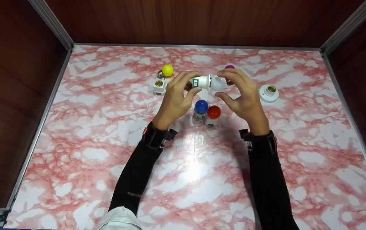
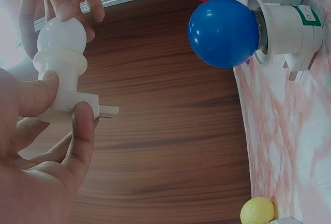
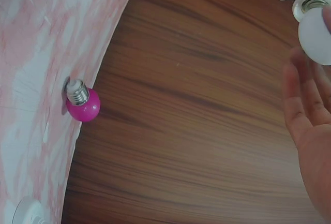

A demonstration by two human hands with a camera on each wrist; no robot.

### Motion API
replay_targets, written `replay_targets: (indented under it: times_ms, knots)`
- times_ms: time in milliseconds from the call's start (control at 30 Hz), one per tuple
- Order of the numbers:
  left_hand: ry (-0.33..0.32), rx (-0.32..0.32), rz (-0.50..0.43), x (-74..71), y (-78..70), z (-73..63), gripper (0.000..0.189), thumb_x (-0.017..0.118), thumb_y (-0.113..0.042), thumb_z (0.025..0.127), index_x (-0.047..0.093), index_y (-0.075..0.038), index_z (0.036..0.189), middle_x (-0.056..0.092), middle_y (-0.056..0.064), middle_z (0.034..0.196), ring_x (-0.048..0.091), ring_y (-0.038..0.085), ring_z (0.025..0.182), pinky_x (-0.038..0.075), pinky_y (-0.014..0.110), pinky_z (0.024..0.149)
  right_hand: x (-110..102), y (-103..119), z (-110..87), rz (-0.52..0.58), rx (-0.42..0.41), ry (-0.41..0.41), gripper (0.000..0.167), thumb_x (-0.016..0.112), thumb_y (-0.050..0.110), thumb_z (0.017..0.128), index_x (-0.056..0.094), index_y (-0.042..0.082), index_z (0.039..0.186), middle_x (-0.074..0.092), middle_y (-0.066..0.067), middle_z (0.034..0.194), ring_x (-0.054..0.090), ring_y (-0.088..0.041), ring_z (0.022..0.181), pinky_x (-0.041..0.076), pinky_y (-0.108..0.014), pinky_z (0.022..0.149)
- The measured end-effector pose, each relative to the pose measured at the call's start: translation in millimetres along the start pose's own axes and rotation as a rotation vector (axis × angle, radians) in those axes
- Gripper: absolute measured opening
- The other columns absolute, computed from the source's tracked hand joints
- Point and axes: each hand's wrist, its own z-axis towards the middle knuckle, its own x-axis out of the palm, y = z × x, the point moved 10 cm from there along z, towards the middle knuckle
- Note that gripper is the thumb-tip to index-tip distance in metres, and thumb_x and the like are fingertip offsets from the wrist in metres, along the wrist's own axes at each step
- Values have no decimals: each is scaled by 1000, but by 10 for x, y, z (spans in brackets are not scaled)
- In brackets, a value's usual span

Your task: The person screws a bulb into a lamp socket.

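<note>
White bulb (image 1: 218, 83) and white socket (image 1: 203, 82) are held up off the worktop (image 1: 301, 179), beyond the blue bulb (image 1: 201, 106) as seen from the wearer's side. The white socket is gripped by the left hand (image 1: 178, 95): thumb and fingers are clamped on its body, with the plug pins (image 2: 108, 111) left exposed. The white bulb is partly ringed by the right hand (image 1: 246, 95). It appears to be touched by a fingertip, with the thumb near its lower edge; whether it is firmly pinched cannot be told.

Key relation, by judgement: alignment. One long axis is shared by white bulb and white socket, laid roughly level from left to right beyond the blue bulb, socket end leftward, glass end rightward. Metal is glimpsed at the joint in the right wrist view, so full seating is judged unlikely. The glass is nearer the right hand and is met from the right.

Around: blue bulb is mounted in a blue-bulb socket (image 2: 287, 30); red bulb (image 1: 214, 112) is similarly mounted just to its right. Left of and beyond the blue bulb, a second socket (image 1: 159, 88) is placed, mouth exposed, with yellow bulb (image 1: 167, 70) just past it. Pink bulb (image 1: 229, 67) is partly hidden, beyond and rightward. Round lamp holder (image 1: 269, 93) is set well to the right.
</note>
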Motion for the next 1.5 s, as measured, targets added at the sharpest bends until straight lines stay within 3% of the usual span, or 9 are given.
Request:
replay_targets:
  times_ms: [167, 367, 733, 933, 1300, 1500]
  knots:
    - [5, 8, -5, 6, -1, 0, 38, 70, -18, 102, 66, 2, 134, 72, 19, 119, 73, 28, 93, 62, 28, 85, -18, 12, 1, -15, -7, -21, 41, 88, 1, 83, 74, 2, 122, 75, -17, 121, 69, -16, 105, 53, -12, 93]
    - [1, 13, -10, 6, -2, 1, 36, 71, -16, 101, 67, 2, 132, 71, 19, 119, 72, 28, 91, 62, 28, 85, -19, 10, -4, -18, 6, -23, 41, 88, 0, 83, 75, 1, 121, 76, -17, 118, 71, -19, 102, 53, -11, 94]
    - [-7, 14, -17, -2, -25, 20, 36, 73, -12, 98, 68, 3, 130, 68, 21, 131, 71, 28, 95, 62, 27, 89, -7, -32, -23, -2, 55, 12, 45, 89, 4, 83, 74, -1, 125, 77, -19, 118, 73, -25, 100, 54, -10, 96]
    - [-16, 20, -18, -7, -35, 24, 36, 74, -9, 97, 68, 3, 130, 67, 21, 129, 71, 27, 96, 62, 26, 89, 26, -45, -24, -15, 70, 49, 48, 88, 7, 85, 73, -1, 130, 78, -19, 123, 73, -27, 102, 54, -9, 96]
    - [-24, 33, -21, -12, -67, 20, 35, 75, -9, 96, 70, 0, 129, 65, 19, 133, 72, 24, 96, 61, 25, 90, 62, -101, -42, -48, 99, 105, 48, 82, 10, 92, 69, 0, 137, 79, -18, 122, 75, -26, 98, 60, -23, 93]
    - [-31, 24, -14, -19, -50, 6, 37, 74, -11, 99, 67, 3, 132, 67, 19, 130, 71, 26, 96, 61, 27, 89, 48, -82, -32, -41, 82, 80, 55, 85, 11, 89, 66, 2, 141, 77, -18, 123, 74, -27, 100, 56, -15, 95]
